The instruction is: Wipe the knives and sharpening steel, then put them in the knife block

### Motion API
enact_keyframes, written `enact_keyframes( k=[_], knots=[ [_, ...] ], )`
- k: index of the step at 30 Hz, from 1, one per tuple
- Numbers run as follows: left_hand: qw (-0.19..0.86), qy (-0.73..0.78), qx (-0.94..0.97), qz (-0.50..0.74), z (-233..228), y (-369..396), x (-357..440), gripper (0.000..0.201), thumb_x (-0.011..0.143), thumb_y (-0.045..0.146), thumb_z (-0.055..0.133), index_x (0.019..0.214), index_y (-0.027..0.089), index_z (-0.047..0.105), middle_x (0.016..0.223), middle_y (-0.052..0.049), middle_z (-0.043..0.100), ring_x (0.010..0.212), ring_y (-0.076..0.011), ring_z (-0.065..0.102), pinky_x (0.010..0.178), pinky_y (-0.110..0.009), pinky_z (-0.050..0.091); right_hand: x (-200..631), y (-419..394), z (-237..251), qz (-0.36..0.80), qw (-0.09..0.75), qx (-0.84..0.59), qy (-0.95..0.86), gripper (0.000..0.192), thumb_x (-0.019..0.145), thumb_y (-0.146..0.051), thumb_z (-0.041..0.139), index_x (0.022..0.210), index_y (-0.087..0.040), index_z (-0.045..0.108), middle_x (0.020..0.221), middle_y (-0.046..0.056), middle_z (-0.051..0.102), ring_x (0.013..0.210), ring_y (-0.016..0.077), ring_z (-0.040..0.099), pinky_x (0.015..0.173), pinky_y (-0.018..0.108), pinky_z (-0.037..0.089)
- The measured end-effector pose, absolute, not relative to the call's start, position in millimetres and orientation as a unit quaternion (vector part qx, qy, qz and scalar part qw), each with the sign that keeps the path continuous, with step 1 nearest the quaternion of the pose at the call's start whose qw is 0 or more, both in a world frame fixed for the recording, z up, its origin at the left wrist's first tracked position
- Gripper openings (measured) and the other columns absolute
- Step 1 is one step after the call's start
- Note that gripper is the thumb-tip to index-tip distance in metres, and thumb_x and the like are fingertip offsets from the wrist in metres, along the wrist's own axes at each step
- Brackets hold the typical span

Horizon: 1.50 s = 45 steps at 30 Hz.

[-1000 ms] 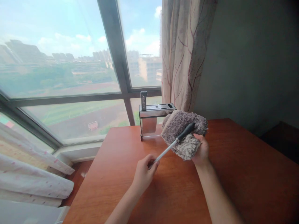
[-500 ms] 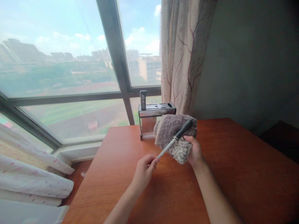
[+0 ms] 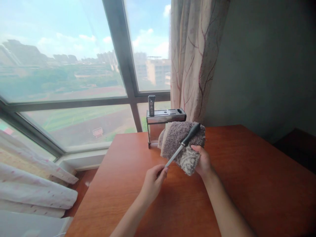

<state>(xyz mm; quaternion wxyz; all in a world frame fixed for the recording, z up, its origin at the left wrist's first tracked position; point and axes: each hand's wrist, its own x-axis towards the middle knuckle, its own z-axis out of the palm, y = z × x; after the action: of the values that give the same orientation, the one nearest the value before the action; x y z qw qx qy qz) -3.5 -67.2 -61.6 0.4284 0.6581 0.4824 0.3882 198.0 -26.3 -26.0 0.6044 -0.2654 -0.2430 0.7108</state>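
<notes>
A honing steel (image 3: 189, 136) with a black handle and a slim metal rod slants across the view. My left hand (image 3: 153, 181) pinches the rod near its lower end, and the tip is hidden by the fingers. Behind the steel, a grey-brown fluffy towel (image 3: 176, 136) with a patterned patch is folded over. My right hand (image 3: 202, 160) grips the towel at its right side, thumb in front and the other fingers hidden behind. The black handle lies against the towel's face. Both are held above the wooden table (image 3: 133, 177).
A knife block (image 3: 165, 115) with a metal top and clear sides stands at the table's far edge, one dark handle (image 3: 151, 105) upright in it. Windows (image 3: 61, 82) rise behind, with a curtain (image 3: 195, 59) at the right and another curtain (image 3: 37, 187) at lower left.
The towel and my right hand have shifted slightly left and down. The steel's handle has moved a little left with them; my left hand stays almost in place.
</notes>
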Motion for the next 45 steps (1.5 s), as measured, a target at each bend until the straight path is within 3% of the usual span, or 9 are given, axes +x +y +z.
enact_keyframes(
  k=[9, 14, 18, 23, 28, 35, 41, 45],
  knots=[
    [0.495, 0.494, 0.610, 0.372, -60.7, -67.3, -1.5, 0.026, 0.085, 0.039, 0.053, 0.076, 0.015, 0.058, 0.062, -0.003, 0.058, 0.059, -0.0152, 0.056, 0.054, -0.023, 0.039, 211.9, -22.2, -24.8, 0.671, 0.651, -0.285, -0.210, 0.023, 0.068, -0.034, 0.061, 0.084, -0.021, 0.069, 0.080, 0.006, 0.074, 0.074, 0.0265, 0.070, 0.060, 0.038, 0.058],
    [0.489, 0.485, 0.621, 0.373, -60.1, -69.3, -0.3, 0.020, 0.081, 0.033, 0.059, 0.073, 0.016, 0.056, 0.057, 0.002, 0.051, 0.051, -0.0116, 0.051, 0.050, -0.021, 0.035, 216.8, -21.7, -24.4, 0.647, 0.684, -0.281, -0.186, 0.024, 0.067, -0.030, 0.061, 0.089, -0.022, 0.068, 0.083, 0.004, 0.075, 0.075, 0.0259, 0.070, 0.058, 0.037, 0.058],
    [0.475, 0.473, 0.627, 0.396, -59.4, -68.1, -1.8, 0.021, 0.082, 0.034, 0.059, 0.073, 0.015, 0.058, 0.055, 0.004, 0.045, 0.049, -0.0091, 0.042, 0.047, -0.020, 0.030, 212.0, -22.6, -24.3, 0.657, 0.666, -0.289, -0.202, 0.023, 0.067, -0.031, 0.062, 0.086, -0.021, 0.069, 0.081, 0.005, 0.075, 0.076, 0.0270, 0.070, 0.059, 0.038, 0.058],
    [0.384, 0.494, 0.641, 0.444, -56.9, -66.7, -4.1, 0.019, 0.081, 0.033, 0.061, 0.074, 0.015, 0.061, 0.062, 0.002, 0.048, 0.055, -0.0096, 0.040, 0.049, -0.020, 0.030, 204.0, -22.8, -25.3, 0.673, 0.632, -0.316, -0.217, 0.021, 0.063, -0.030, 0.065, 0.079, -0.017, 0.069, 0.074, 0.006, 0.074, 0.078, 0.0290, 0.070, 0.064, 0.038, 0.058],
    [0.481, 0.490, 0.600, 0.411, -55.1, -64.9, -5.1, 0.028, 0.083, 0.041, 0.058, 0.075, 0.014, 0.061, 0.060, 0.001, 0.051, 0.050, -0.0089, 0.040, 0.046, -0.020, 0.030, 201.4, -25.8, -24.8, 0.689, 0.611, -0.310, -0.237, 0.020, 0.065, -0.031, 0.065, 0.080, -0.020, 0.069, 0.076, 0.006, 0.075, 0.081, 0.0305, 0.070, 0.068, 0.042, 0.058],
    [0.570, 0.472, 0.551, 0.385, -54.1, -64.9, -3.3, 0.035, 0.077, 0.047, 0.063, 0.078, 0.012, 0.063, 0.058, 0.001, 0.052, 0.047, -0.0067, 0.032, 0.044, -0.020, 0.023, 214.3, -21.4, -26.0, 0.638, 0.696, -0.256, -0.209, 0.046, 0.077, -0.067, 0.051, 0.100, -0.031, 0.067, 0.105, 0.001, 0.073, 0.104, 0.0288, 0.065, 0.084, 0.050, 0.053],
    [0.606, 0.446, 0.554, 0.356, -53.7, -71.0, 0.9, 0.037, 0.079, 0.049, 0.061, 0.081, 0.012, 0.063, 0.058, 0.002, 0.050, 0.047, -0.0067, 0.030, 0.045, -0.021, 0.022, 213.6, -19.0, -33.2, 0.633, 0.712, -0.234, -0.192, 0.034, 0.072, -0.054, 0.067, 0.098, -0.032, 0.068, 0.105, -0.002, 0.073, 0.108, 0.0262, 0.063, 0.092, 0.047, 0.050],
    [0.536, 0.445, 0.631, 0.342, -54.0, -72.9, 1.0, 0.034, 0.086, 0.045, 0.052, 0.077, 0.013, 0.062, 0.060, 0.001, 0.050, 0.054, -0.0099, 0.038, 0.051, -0.022, 0.028, 208.4, -17.8, -31.5, 0.622, 0.714, -0.254, -0.198, 0.038, 0.072, -0.048, 0.069, 0.105, -0.029, 0.066, 0.103, -0.001, 0.073, 0.104, 0.0247, 0.065, 0.092, 0.045, 0.051]
  ],
)
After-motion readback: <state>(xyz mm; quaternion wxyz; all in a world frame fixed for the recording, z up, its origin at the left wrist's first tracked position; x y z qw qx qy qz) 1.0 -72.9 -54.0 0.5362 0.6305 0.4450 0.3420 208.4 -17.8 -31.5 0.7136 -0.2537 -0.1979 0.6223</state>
